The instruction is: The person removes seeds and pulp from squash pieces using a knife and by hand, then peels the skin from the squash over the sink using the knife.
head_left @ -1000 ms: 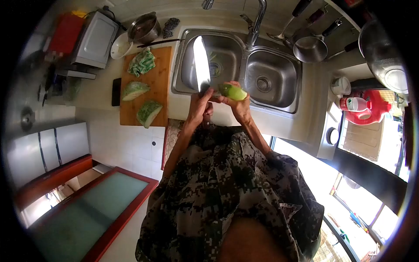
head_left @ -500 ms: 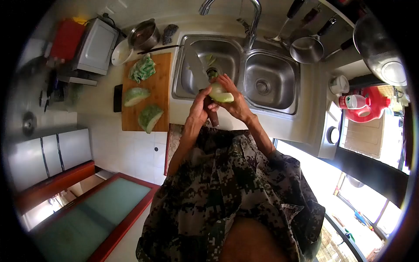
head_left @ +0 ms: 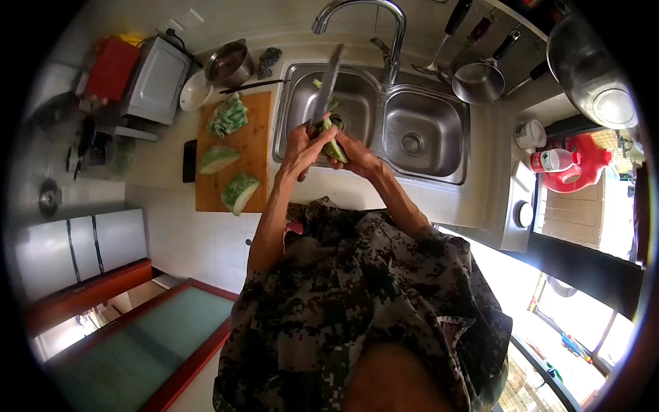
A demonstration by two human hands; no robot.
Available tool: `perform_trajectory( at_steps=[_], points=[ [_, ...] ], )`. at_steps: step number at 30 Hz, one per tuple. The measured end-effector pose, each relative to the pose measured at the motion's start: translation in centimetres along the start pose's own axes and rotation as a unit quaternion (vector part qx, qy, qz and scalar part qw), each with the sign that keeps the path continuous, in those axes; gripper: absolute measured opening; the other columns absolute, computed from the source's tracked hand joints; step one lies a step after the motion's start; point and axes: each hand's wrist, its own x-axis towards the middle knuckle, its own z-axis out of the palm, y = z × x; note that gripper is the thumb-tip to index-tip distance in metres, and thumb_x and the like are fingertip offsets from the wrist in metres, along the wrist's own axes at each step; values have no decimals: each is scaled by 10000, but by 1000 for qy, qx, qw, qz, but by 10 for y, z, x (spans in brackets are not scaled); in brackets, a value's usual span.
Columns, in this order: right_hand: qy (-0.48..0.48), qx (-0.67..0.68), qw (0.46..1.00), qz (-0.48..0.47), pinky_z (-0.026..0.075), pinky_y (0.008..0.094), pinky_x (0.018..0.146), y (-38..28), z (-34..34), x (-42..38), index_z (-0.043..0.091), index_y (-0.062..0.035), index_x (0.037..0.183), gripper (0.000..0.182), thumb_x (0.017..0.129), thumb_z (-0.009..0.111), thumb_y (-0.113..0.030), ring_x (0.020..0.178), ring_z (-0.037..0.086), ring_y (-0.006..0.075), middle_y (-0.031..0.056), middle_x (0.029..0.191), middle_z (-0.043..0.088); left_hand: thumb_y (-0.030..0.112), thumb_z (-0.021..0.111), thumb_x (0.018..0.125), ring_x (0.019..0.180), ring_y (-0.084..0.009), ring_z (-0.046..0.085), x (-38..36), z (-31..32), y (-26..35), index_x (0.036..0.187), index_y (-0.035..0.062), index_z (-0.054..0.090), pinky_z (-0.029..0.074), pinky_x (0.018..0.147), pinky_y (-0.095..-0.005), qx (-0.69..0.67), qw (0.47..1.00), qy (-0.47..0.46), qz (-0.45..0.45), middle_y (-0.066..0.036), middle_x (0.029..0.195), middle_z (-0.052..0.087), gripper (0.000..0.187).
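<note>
My left hand point(head_left: 304, 145) is wrapped round the handle of a kitchen knife point(head_left: 329, 81), whose long blade points up and away over the left sink basin. Against the lower part of that blade sits a pale green vegetable piece point(head_left: 333, 147), gripped by my right hand point(head_left: 355, 154). Both hands meet at the sink's front edge, and fingers cover much of the piece. On the wooden cutting board point(head_left: 255, 144) to the left lie two cut cabbage wedges point(head_left: 240, 193) and a crumpled green-and-white bundle point(head_left: 228, 115).
Green scraps lie in the left basin point(head_left: 285, 113) under the faucet point(head_left: 392, 51). The right basin point(head_left: 439, 110) adjoins it. Behind the board stand a metal pot point(head_left: 230, 65), a white bowl point(head_left: 195, 93) and dark chopsticks point(head_left: 254, 86). Ladles and a pan point(head_left: 478, 84) hang at back right.
The knife has swung from leaning left to nearly upright, tipped slightly right. My left hand has turned and shifted left, and the vegetable piece has been rotated in my right hand.
</note>
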Motion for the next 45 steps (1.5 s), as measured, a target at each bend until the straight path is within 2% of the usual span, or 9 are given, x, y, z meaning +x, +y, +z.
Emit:
perform_trajectory(
  at_steps=[10,12,14,17,20,29,35,37,45],
  points=[
    [124,283,950,-40,491,289,619,0,24,-20,508,-77,986,239,966,448,-307,740,565,160,55,848,554,148,692,717,663,-302,613,-43,14,-43,878,21,538,506,593,-402,393,863,158,275,-139,760,573,257],
    [163,-533,755,-345,497,298,647,12,4,-13,494,-85,1013,207,940,503,-278,785,584,169,53,866,560,116,676,720,630,-298,598,-45,19,-53,860,12,536,505,576,-384,414,823,164,354,-137,742,563,224],
    [65,-152,953,-252,495,307,660,26,-2,-2,500,-72,989,210,882,591,-229,790,581,170,76,864,561,95,665,716,606,-287,583,-46,22,-50,826,19,522,505,566,-367,414,810,180,374,-125,710,539,196],
    [55,84,968,-229,499,314,665,35,-6,1,503,-50,979,253,806,661,-147,773,583,171,84,855,560,85,662,712,598,-274,574,-44,22,-50,796,29,504,501,558,-359,432,802,175,374,-113,687,518,187],
    [159,-524,781,-299,510,270,722,38,-11,-3,475,-42,1077,182,905,509,-91,852,555,149,62,946,542,69,653,716,582,-268,561,-41,21,-51,774,38,488,495,547,-360,418,805,174,384,-108,673,502,178],
    [34,266,949,-165,552,274,647,36,5,-7,525,-54,999,214,820,631,-101,727,606,160,62,867,577,86,677,719,595,-282,570,-36,17,-53,772,32,481,496,556,-365,440,805,154,367,-115,676,509,211],
    [175,-484,736,-440,470,223,480,46,-8,2,509,-105,1053,256,939,518,-334,637,563,107,2,791,567,82,694,700,609,-301,591,-36,13,-62,786,27,479,504,548,-380,430,818,136,357,-132,684,529,238],
    [-9,314,943,-112,413,200,409,46,-3,-7,535,-114,1031,163,933,535,-243,619,560,114,26,861,573,78,699,690,619,-308,603,-36,12,-65,797,21,481,509,552,-389,425,830,126,340,-136,675,533,249],
    [13,283,954,-97,322,186,377,36,9,-15,501,-122,988,253,950,482,-371,556,474,88,0,782,514,80,688,706,591,-331,607,-34,7,-67,800,4,506,502,530,-411,404,853,106,313,-155,675,566,218]
  ],
)
